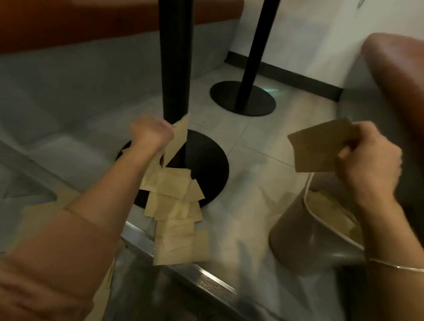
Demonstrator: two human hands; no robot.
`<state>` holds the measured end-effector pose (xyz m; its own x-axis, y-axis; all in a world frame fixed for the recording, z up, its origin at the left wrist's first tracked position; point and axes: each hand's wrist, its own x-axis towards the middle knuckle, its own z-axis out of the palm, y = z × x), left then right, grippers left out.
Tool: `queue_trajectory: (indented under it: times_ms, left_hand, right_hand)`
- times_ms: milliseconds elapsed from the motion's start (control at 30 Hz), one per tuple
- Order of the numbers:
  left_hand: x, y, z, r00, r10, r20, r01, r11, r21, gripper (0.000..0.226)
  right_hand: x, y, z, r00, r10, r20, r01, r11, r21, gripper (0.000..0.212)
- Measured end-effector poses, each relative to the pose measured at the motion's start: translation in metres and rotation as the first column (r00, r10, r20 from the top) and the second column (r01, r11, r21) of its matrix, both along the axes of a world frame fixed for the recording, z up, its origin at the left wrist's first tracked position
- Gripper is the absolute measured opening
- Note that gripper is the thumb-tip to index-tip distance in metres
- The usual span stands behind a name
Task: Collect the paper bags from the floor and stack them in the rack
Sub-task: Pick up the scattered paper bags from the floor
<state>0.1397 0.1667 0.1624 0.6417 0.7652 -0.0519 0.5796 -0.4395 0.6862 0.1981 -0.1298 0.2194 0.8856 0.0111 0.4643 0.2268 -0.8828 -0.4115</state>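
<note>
tan paper bags (175, 207), black table post (175, 55), reddish-brown seat (401, 78).

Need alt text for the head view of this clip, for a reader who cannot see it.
Each hand grips a brown paper bag: the left hand lifts one bag beside a black table post, the right hand holds another bag above a brown bin. More bags lie scattered on the tiled floor.

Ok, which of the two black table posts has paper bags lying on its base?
The near post, by the left hand. Loose bags spill over its round base; the far post near the wall has a bare base.
</note>
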Motion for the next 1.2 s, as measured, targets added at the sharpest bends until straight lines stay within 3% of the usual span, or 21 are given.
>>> queue_trajectory:
  times_ms: [100, 233, 300, 433, 533, 633, 800, 933, 1067, 1200]
  left_hand:
    - [0.013, -0.050, 0.044, 0.953, -0.121, 0.279, 0.133, 0.991, -0.025, 0.018]
    - [0.023, -0.110, 0.077, 0.854, -0.372, 0.365, 0.359, 0.927, 0.104, 0.020]
    - [0.029, -0.138, 0.085, 0.796, -0.503, 0.336, 0.476, 0.864, 0.164, 0.020]
    - [0.038, -0.188, 0.091, 0.642, -0.714, 0.281, 0.646, 0.700, 0.303, 0.018]
    - [0.042, -0.218, 0.090, 0.522, -0.813, 0.258, 0.725, 0.582, 0.367, 0.018]
    - [0.046, -0.236, 0.078, 0.459, -0.843, 0.281, 0.750, 0.537, 0.386, 0.019]
    - [0.042, -0.230, 0.033, 0.592, -0.791, 0.155, 0.732, 0.608, 0.308, 0.033]
    - [0.030, -0.185, -0.022, 0.669, -0.734, -0.117, 0.743, 0.655, 0.138, 0.036]
    - [0.001, -0.126, -0.073, 0.707, -0.638, -0.306, 0.670, 0.743, -0.001, 0.035]
    - [-0.041, -0.065, -0.114, 0.762, -0.505, -0.407, 0.516, 0.852, -0.091, 0.036]
  right_hand:
    - [0.002, -0.037, 0.013, 0.989, -0.149, 0.010, 0.149, 0.988, -0.027, 0.031]
    - [0.003, -0.066, 0.000, 0.928, -0.222, -0.301, 0.198, 0.974, -0.108, 0.041]
    - [-0.001, -0.070, -0.004, 0.933, -0.135, -0.333, 0.115, 0.990, -0.080, 0.062]
    - [-0.014, -0.068, 0.012, 0.980, 0.137, -0.144, -0.153, 0.983, -0.103, 0.084]
    - [-0.009, -0.071, 0.017, 0.964, 0.227, -0.136, -0.250, 0.951, -0.181, 0.056]
    - [-0.002, -0.079, 0.008, 0.975, 0.172, -0.143, -0.186, 0.979, -0.087, 0.020]
    - [0.002, -0.091, -0.034, 0.975, -0.088, -0.206, 0.137, 0.963, 0.234, 0.013]
    - [0.006, -0.088, -0.068, 0.880, -0.179, -0.440, 0.318, 0.910, 0.265, 0.049]
    - [-0.006, -0.059, -0.072, 0.965, -0.116, -0.235, 0.179, 0.947, 0.268, 0.067]
    - [-0.033, 0.001, -0.084, 0.989, 0.146, -0.034, -0.135, 0.968, 0.213, 0.059]
